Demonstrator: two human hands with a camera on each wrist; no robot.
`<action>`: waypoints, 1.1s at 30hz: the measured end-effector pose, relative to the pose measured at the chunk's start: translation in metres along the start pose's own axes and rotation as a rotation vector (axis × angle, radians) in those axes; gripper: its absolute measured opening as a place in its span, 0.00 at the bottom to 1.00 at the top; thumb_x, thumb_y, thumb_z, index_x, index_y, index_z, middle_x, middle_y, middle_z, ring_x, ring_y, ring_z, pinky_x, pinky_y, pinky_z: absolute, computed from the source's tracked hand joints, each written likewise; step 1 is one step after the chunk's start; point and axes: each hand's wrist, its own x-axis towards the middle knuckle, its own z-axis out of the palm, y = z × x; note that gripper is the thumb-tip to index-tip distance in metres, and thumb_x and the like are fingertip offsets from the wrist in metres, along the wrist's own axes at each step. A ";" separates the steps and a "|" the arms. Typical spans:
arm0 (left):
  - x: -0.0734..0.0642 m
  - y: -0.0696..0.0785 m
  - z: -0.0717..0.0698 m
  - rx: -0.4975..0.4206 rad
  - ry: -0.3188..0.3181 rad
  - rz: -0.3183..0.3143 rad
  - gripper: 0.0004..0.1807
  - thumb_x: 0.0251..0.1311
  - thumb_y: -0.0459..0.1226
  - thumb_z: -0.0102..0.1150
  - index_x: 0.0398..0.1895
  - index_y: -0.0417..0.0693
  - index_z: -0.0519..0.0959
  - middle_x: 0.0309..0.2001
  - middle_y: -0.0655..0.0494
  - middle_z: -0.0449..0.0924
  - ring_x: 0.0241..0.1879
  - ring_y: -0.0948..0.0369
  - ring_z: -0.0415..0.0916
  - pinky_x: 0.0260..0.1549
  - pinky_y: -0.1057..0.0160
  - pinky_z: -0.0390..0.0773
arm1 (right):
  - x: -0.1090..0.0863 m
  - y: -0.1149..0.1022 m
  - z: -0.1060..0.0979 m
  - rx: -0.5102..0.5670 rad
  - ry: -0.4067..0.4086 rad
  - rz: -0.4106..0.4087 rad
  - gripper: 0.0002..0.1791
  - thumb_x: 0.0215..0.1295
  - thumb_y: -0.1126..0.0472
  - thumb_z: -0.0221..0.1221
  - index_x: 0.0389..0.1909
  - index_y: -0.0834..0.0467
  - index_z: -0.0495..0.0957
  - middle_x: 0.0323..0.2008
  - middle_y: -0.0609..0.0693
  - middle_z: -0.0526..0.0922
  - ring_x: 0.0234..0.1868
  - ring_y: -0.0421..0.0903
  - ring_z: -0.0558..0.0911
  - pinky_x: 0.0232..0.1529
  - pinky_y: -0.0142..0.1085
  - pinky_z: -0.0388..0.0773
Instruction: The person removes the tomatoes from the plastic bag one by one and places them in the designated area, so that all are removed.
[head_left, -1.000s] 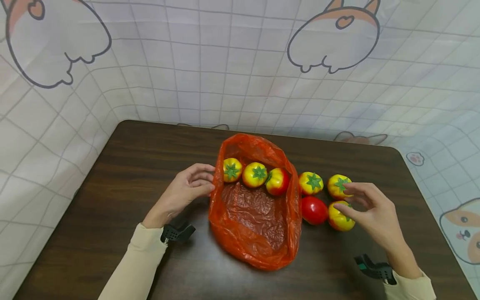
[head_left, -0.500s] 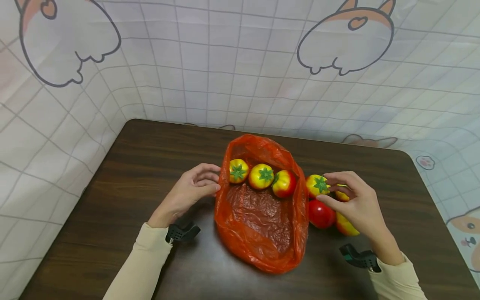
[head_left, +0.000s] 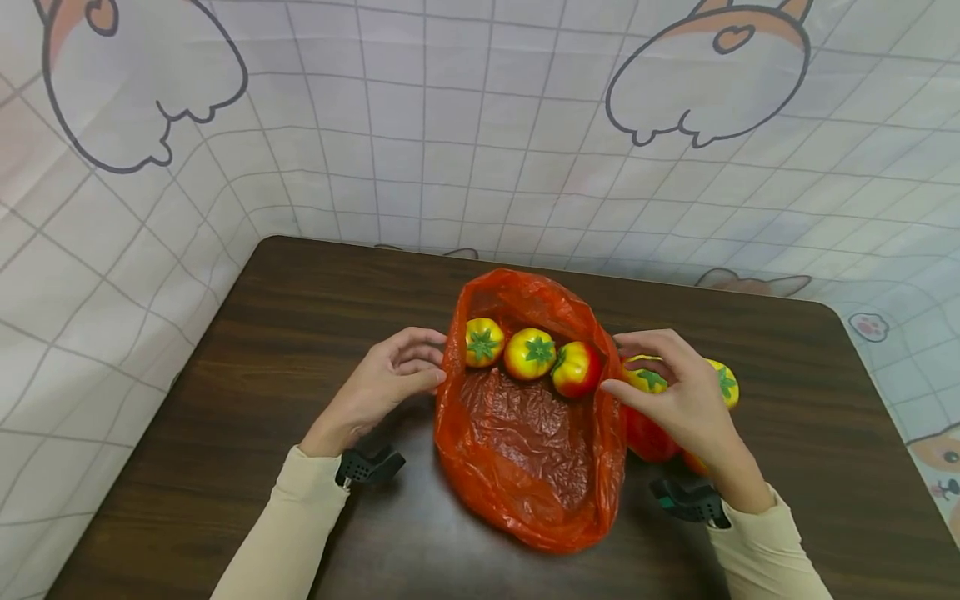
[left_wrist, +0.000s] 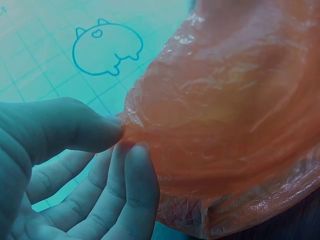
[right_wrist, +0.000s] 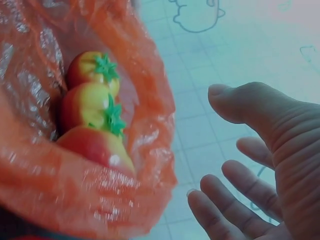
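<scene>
An orange-red plastic bag (head_left: pixel 525 517) stands on the table with its mouth spread wide. Inside, along its far part, lie three yellow-and-red tomatoes (head_left: pixel 530 353) with green star-shaped tops. My left hand (head_left: pixel 375 387) is at the bag's left rim, and the left wrist view shows thumb and fingers pinching the plastic (left_wrist: pixel 215 135). Beside the right rim is my right hand (head_left: pixel 686 400), thumb and fingers apart. A gap shows between those fingers and the bag in the right wrist view. Behind and under this hand sit more tomatoes, among them a red one (head_left: pixel 649 435), partly hidden.
A yellow tomato (head_left: pixel 724 383) shows past the right hand's knuckles. The dark wooden table (head_left: pixel 247 333) ends at a white gridded cloth (head_left: pixel 450 167) with cartoon animals, which hangs behind and at both sides. Each wrist carries a black camera mount (head_left: pixel 371 465).
My right hand has moved left from over the outer tomatoes to the bag's right rim. The left hand stays at the left rim. The whole view has shifted slightly.
</scene>
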 end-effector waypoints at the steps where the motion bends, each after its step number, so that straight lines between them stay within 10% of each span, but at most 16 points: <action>1: 0.000 0.000 0.000 -0.003 0.001 0.000 0.28 0.66 0.34 0.66 0.68 0.49 0.70 0.55 0.48 0.77 0.50 0.60 0.83 0.49 0.63 0.87 | 0.002 -0.001 0.002 0.002 -0.001 -0.006 0.31 0.52 0.70 0.77 0.59 0.59 0.81 0.52 0.53 0.81 0.50 0.37 0.83 0.53 0.20 0.81; 33: -0.002 0.001 0.001 0.039 0.016 -0.012 0.27 0.67 0.36 0.67 0.67 0.51 0.71 0.56 0.48 0.78 0.51 0.58 0.83 0.52 0.55 0.86 | 0.029 0.004 0.030 -0.098 -0.046 -0.033 0.31 0.52 0.64 0.78 0.59 0.57 0.80 0.51 0.51 0.82 0.49 0.45 0.83 0.53 0.15 0.77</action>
